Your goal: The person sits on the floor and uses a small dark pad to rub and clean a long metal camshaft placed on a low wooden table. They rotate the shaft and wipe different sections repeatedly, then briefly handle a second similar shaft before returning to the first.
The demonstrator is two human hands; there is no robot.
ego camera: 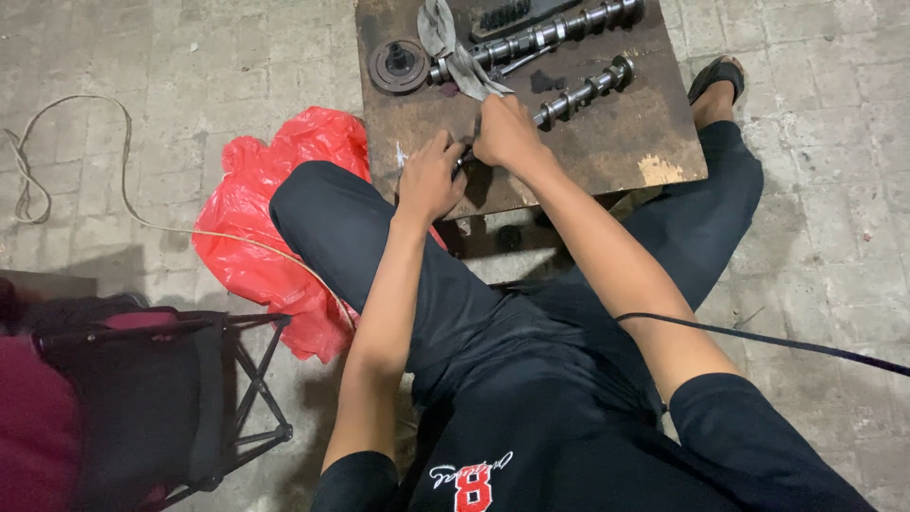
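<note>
Grey paving bricks (pixel 171 57) cover the ground, stained and dusty, and on them stands a low, rusty metal table (pixel 607 152) in front of a seated person in black clothes.

From the head camera, looking down: both bare hands meet at the near edge of the table. The left hand (pixel 428 178) is curled shut, knuckles up, around the near tip of a dark camshaft (pixel 580 95), though what exactly sits under the fingers is hidden. The right hand (pixel 507 133) is closed over the same shaft just beyond, touching the left, its grip wrapped on the shaft's near end. That camshaft runs diagonally away toward the table's far right. Further back lies a 2nd, longer camshaft (pixel 550 36), roughly parallel, with a grey rag (pixel 453 52) draped across it. A round gear-like disc (pixel 398 64) rests near the table's far left corner.

Left of the person's knee a crumpled red plastic bag (pixel 270 228) lies on the bricks, and a pale cord (pixel 57 161) loops across the ground beyond it. A black folding stool (pixel 180 398) stands at the lower left. A sandalled foot (pixel 716 81) shows just right of the table.
</note>
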